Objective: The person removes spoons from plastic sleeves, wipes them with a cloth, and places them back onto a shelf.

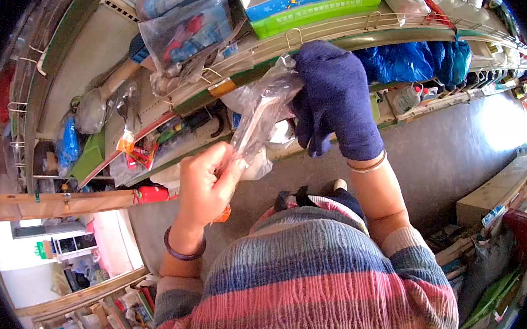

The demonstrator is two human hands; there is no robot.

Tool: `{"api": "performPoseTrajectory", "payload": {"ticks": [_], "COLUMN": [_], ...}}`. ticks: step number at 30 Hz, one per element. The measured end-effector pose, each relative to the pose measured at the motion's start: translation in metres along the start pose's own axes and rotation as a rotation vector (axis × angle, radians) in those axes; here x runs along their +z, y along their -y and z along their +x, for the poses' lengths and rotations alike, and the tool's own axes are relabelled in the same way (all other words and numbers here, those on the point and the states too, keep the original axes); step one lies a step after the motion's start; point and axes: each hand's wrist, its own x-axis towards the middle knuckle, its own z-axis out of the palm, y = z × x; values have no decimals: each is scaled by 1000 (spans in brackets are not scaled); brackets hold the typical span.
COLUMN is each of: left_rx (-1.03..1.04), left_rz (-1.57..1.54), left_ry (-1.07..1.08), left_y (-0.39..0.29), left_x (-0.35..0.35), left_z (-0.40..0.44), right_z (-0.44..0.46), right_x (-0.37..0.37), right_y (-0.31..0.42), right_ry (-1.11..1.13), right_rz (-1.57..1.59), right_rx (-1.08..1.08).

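Observation:
My left hand [209, 184] is bare, with a dark band at the wrist, and its thumb and fingers pinch the lower end of a clear plastic bag [261, 112]. Something long and pale shows inside the bag. A dark blue knitted glove or cloth [335, 91] covers my right hand [333, 106], which is at the bag's upper end, in front of the shelf edge. The covered fingers bend around the bag's top, partly hiding it. A bit of orange [223, 214] shows just below my left hand.
Shelves [249, 66] curve across the front, holding a blue and green box [313, 6], bagged goods [188, 34] and blue plastic bags [404, 60]. A red cylinder [151, 194] is at the left. Grey floor [428, 133] lies beyond my right arm, with a low cabinet [494, 189] at the right.

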Motion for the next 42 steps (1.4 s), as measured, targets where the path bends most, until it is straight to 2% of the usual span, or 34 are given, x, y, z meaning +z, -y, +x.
{"api": "performPoseTrajectory", "payload": {"ticks": [2, 4, 6, 9, 10, 14, 17, 19, 21, 25, 30, 32, 33, 35, 37, 39, 41, 42], "left_rx": [-2, -32, -32, -9, 2, -1, -23, -35, -46, -11, -204, -250, -255, -257, -249, -245, -253, -261], "left_rz": [28, 7, 28, 83, 109, 102, 62, 46, 42, 42, -152, -243, -264, -307, -350, -357, -369, -377], "left_ry": [3, 4, -15, -1, 13, 55, 36, 36, 38, 53, 67, 49, 41, 26, 9, -2, -1, 8], "left_y": [2, 8, 4, -2, -2, -1, -5, -6, -6, -4, 0, -1, -2, -3, -2, -4, -6, -6], "left_x": [-2, -3, -6, -5, -4, -3, -3, -5, -7, -8, -15, -15, -14, -14, -14, -12, -7, -3], "left_z": [-1, -3, -2, 1, 1, 1, 1, 0, 0, 0, -5, -5, -5, -5, -5, -3, -3, -2], "right_z": [5, 3, -4, 8, 2, -10, -3, -2, -5, -11, -27, -26, -25, -28, -36, -37, -23, -47], "right_x": [-10, -12, -5, -20, -14, 6, -5, -5, 1, 7, 9, 11, 12, 13, 20, 25, 26, 26], "right_y": [-5, -9, -5, 26, 23, 16, 19, 18, 12, 1, -17, -20, -12, -7, -6, -1, 16, 25], "right_ry": [-36, -30, 91, 395, 371, 235, 176, 127, 40, 41, -12, 15, -12, 3, 87, 130, 130, 522], "right_rz": [57, 16, 94, 58, 170, 201, -8, -28, 124, 246, 448, 163, 112, 124, 255, 251, 105, 416], "right_rx": [114, 117, 240, 488, 553, 338, 73, -31, -38, 50, 498, 303, 178, 98, 183, 225, 226, 512]}}
